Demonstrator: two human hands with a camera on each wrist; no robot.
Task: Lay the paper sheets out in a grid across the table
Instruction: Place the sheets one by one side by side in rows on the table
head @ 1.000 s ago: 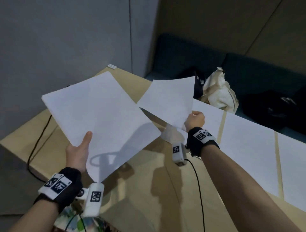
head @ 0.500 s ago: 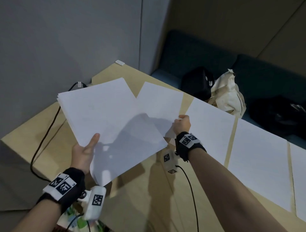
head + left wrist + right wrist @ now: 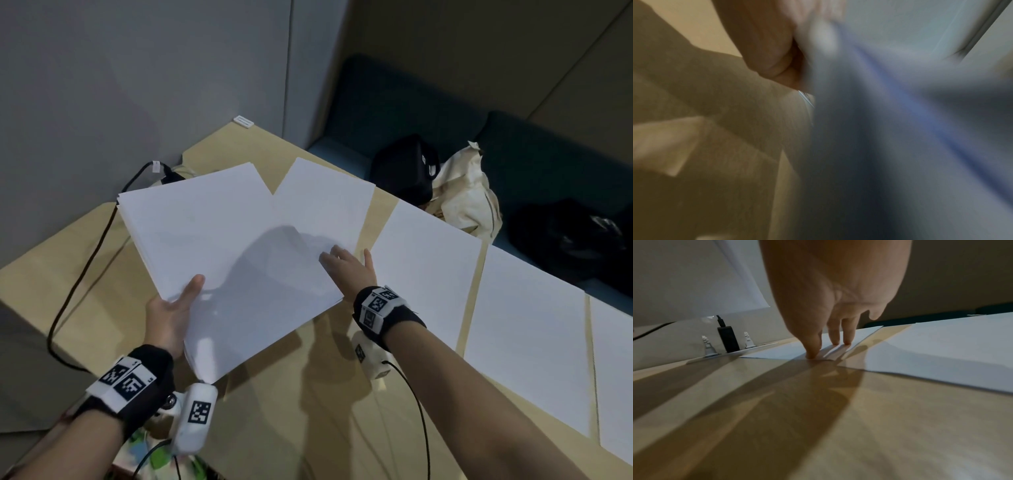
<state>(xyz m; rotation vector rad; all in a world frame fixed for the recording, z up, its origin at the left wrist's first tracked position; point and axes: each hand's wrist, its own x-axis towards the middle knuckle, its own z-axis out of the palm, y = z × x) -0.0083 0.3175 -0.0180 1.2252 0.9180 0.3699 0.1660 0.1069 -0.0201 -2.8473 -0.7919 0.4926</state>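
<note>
My left hand [image 3: 174, 308] grips a stack of white paper sheets [image 3: 219, 246] above the wooden table [image 3: 291, 394], thumb on top of its near corner; in the left wrist view the stack [image 3: 900, 129] is a blur. A single sheet [image 3: 325, 202] lies flat at the far left of the table, partly hidden under the stack. My right hand [image 3: 349, 265] rests on that sheet's near edge, and the right wrist view shows straight fingertips [image 3: 813, 353] pressing the sheet [image 3: 789, 352] down. Further sheets [image 3: 424, 270] lie in a row to the right.
A black power adapter [image 3: 728, 339] with its cable [image 3: 78, 274] sits in a socket strip at the table's far left edge. A black bag [image 3: 404, 171] and a cream tote bag [image 3: 466, 195] lie on the dark bench behind the table. Grey wall panels stand behind.
My right hand lowered the single sheet onto the table beside the row and let go of its pinch; its fingers now lie flat on it. The left hand's stack shifted right, over that sheet.
</note>
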